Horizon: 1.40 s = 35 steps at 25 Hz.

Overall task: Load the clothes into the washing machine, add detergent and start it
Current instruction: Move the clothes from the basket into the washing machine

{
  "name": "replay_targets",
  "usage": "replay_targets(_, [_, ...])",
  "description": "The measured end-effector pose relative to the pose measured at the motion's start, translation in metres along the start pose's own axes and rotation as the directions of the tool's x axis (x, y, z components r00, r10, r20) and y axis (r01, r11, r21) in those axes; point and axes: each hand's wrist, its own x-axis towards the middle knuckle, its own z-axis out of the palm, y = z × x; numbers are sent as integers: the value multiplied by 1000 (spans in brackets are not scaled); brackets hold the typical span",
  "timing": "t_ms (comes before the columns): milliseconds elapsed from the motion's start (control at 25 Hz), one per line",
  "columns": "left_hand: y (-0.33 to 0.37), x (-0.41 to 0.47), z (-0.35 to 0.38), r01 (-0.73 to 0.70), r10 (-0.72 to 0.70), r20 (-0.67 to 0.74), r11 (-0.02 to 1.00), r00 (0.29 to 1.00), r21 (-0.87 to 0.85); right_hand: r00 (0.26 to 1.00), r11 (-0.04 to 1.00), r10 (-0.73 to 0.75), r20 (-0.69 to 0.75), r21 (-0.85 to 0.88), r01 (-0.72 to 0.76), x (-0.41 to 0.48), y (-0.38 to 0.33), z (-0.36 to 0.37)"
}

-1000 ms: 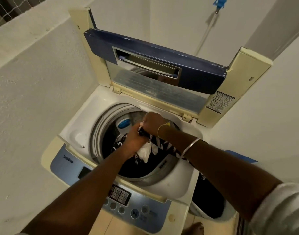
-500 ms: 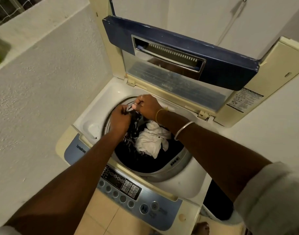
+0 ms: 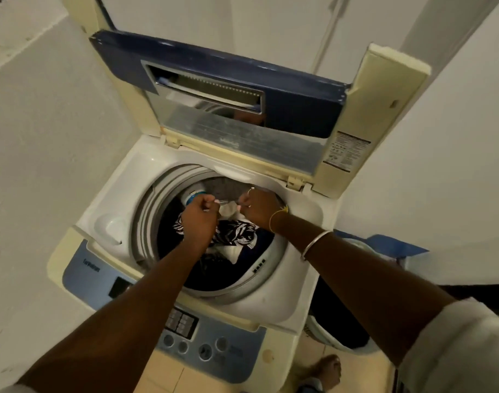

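Clearly mid-load: lid (image 3: pixel 214 89) of the washing machine (image 3: pixel 296 304) up, drum (image 3: pixel 149 222) already holding dark, patterned and white clothes (image 3: pixel 237 236). Both fists closed over the drum mouth, left hand (image 3: pixel 200 219) and right hand (image 3: pixel 258 208) each pinching an end of a small pale strip stretched between them; what it is, impossible to tell, perhaps a sachet. Beside the machine, a basket (image 3: pixel 324 336) with dark contents, so maybe more to load. No detergent visibly poured yet. Control panel (image 3: pixel 203 336) untouched, lid not shut: 2 of 3 steps left, by this reckoning.
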Motion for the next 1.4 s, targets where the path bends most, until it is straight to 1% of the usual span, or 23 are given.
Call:
replay_targets(80, [32,-25,17,-93,69,-149,983,986,-159,989,989,-17,-148,142,38,-32,1,-14])
replay_targets(160, [65,-56,40,-125,53,-204,924,978,-361,959,977,-18,-284,200,78,-69,14,-25])
replay_targets(200, [78,-72,51,-138,51,-213,898,976,-417,935,972,-21,-355,213,103,-87,23,-31])
replay_targets(280, [101,-105,78,-198,123,-199,884,972,-423,878,973,-49,-476,175,149,-115,42,-46])
replay_targets(320, [111,-121,92,-245,185,-183,883,966,-401,855,978,-59,-515,142,153,-124,55,-55])
replay_targets(400, [130,-150,114,-364,331,-153,865,931,-344,823,980,-49,-566,134,150,-134,82,-71])
replay_targets(480, [144,-172,140,-435,430,-90,848,899,-303,793,979,8,-609,165,117,-144,121,-82])
replay_targets(560, [151,-189,171,-452,467,-5,853,884,-260,777,975,105,-621,216,41,-159,167,-90])
replay_targets(640, [149,-199,204,-440,465,59,865,883,-241,796,959,199,-572,282,-37,-174,209,-92])
replay_targets(720, [132,-201,243,-416,443,122,888,888,-198,829,943,274,-488,304,-133,-184,253,-89])
replay_targets(800, [102,-191,282,-367,379,224,925,898,-97,872,924,356,-336,267,-274,-187,300,-81])
replay_targets(840, [84,-185,301,-294,293,299,955,908,-41,889,906,400,-222,246,-346,-188,323,-74])
replay_targets(880, [67,-180,317,-169,154,399,986,904,3,891,886,441,-109,214,-412,-188,346,-65])
replay_targets(920, [49,-176,333,-10,-24,514,998,858,64,881,869,474,-18,174,-464,-186,369,-53])
replay_targets(960, [28,-172,347,98,-174,597,983,783,158,864,853,502,48,140,-503,-184,389,-40])
replay_targets(1000, [7,-168,359,89,-232,637,964,735,250,851,842,518,89,124,-525,-182,408,-26])
replay_targets(1040, [-17,-165,372,46,-252,661,949,707,312,839,832,530,120,118,-542,-179,424,-9])
replay_targets(1160, [-84,-157,406,-75,-265,706,908,657,411,801,798,558,217,126,-590,-162,474,50])
replay_targets(1240, [-118,-147,429,-196,-229,746,879,625,434,774,768,593,219,132,-626,-150,506,88])
replay_targets(1280, [-135,-142,442,-254,-205,767,865,608,432,775,769,600,199,121,-627,-143,520,105])
replay_targets(1360, [-174,-128,470,-366,-160,785,817,598,445,776,786,600,193,37,-617,-131,540,133])
replay_targets(1400, [-188,-124,482,-436,-154,799,770,582,466,775,802,589,230,-45,-596,-125,549,146])
